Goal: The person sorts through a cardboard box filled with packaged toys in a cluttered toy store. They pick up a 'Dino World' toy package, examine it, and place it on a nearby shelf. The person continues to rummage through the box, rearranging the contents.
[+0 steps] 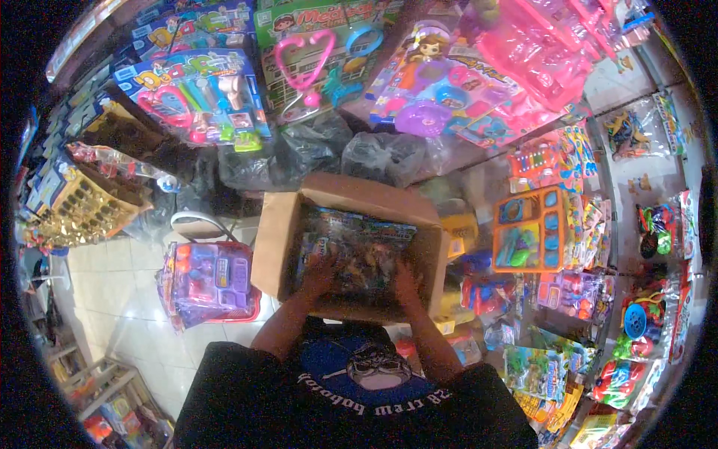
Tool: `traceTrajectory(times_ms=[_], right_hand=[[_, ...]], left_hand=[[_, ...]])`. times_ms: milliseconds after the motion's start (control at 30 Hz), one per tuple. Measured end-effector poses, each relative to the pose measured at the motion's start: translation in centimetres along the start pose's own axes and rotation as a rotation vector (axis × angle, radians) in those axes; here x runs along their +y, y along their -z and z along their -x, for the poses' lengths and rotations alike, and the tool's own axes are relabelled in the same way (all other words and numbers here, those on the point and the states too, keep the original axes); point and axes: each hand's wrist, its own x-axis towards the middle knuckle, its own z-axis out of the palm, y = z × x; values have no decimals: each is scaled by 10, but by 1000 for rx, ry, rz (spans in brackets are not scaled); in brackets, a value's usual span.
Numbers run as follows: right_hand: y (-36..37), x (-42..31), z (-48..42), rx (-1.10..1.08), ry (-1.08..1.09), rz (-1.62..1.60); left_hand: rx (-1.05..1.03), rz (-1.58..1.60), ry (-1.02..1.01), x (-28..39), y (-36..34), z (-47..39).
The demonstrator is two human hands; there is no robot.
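Note:
Both of my hands reach down into an open cardboard box [274, 241] with its flaps spread. Inside lies dark packaging in clear plastic [364, 247], printed and shiny, with small brownish shapes that I cannot make out. On the left side of the box, my left hand [321, 274] rests at or on the packaging. My right hand [405, 282] is opposite, by the box's right wall. Shadow blurs the fingers of both hands, so whether they grip anything is not visible.
Left of the box, a red basket [253, 308] on the tiled floor [112, 280] carries a purple packaged toy set [207, 280]. Carded toy doctor sets [193, 95] hang beyond the box. An orange toy set [530, 230] and other packaged toys hang at the right.

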Motion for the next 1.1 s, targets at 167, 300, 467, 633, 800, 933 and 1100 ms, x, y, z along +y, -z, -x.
traceTrajectory(times_ms=[167,300,467,633,800,933,1100], right_hand=[[-37,46,-57,52,-128,-231],[-28,28,-92,-30,-156,-165],[-5,7,-47,-79,-74,12],[35,-25,27,-11,204,325],[8,1,16,-155,85,-30],[4,-10,-5,-189,-264,127],[-7,10,-68,-75,-337,-48]], left_hand=[[-21,-32,-72,28,23,3],[102,-224,-122,3,3,-2],[61,-128,-100,18,20,4],[155,-112,-148,-2,-11,0],[247,-349,-84,-29,-43,-20],[100,-281,-80,19,9,7],[100,-23,-126,4,-1,-2]])
